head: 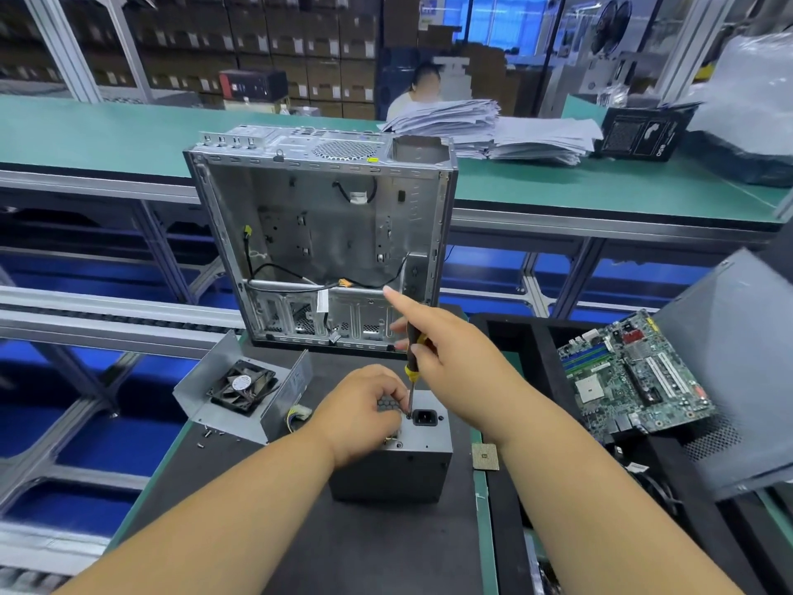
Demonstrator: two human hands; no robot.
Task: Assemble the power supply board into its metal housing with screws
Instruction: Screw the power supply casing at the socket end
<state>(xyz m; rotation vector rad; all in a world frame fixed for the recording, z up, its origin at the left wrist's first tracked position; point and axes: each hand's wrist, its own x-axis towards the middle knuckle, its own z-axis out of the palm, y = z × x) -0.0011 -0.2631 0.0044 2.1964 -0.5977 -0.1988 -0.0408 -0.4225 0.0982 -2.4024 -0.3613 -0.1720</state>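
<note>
I have the power supply housing (pixel 392 461) standing on the dark counter (pixel 386 543) in front of me, its socket face turned up. My right hand (pixel 446 358) is curled around the black-and-yellow handle of the screwdriver (pixel 412 371), index finger stretched out straight, with the shaft running down to a point just left of the black power socket (pixel 425 417). My left hand (pixel 364 412) rests on top of the housing over the vent grille, fingers bent close around the tip. I cannot tell whether they pinch a screw there, since the screw itself is hidden.

The main risk, as I judge it, is the tip slipping out of the screw head: the driver looks slightly tilted, and my left fingers sit right beside the tip, so a slip could jab them or scratch the socket face. If the screw starts crooked, it could cross-thread in the thin metal. The housing stands tall on a narrow base, so pressing down off-centre could rock it unless my left hand steadies it. Loose screws (pixel 210 433) lie on the counter near the open fan cover (pixel 244 390) to my left; a nudge could scatter them.
</note>
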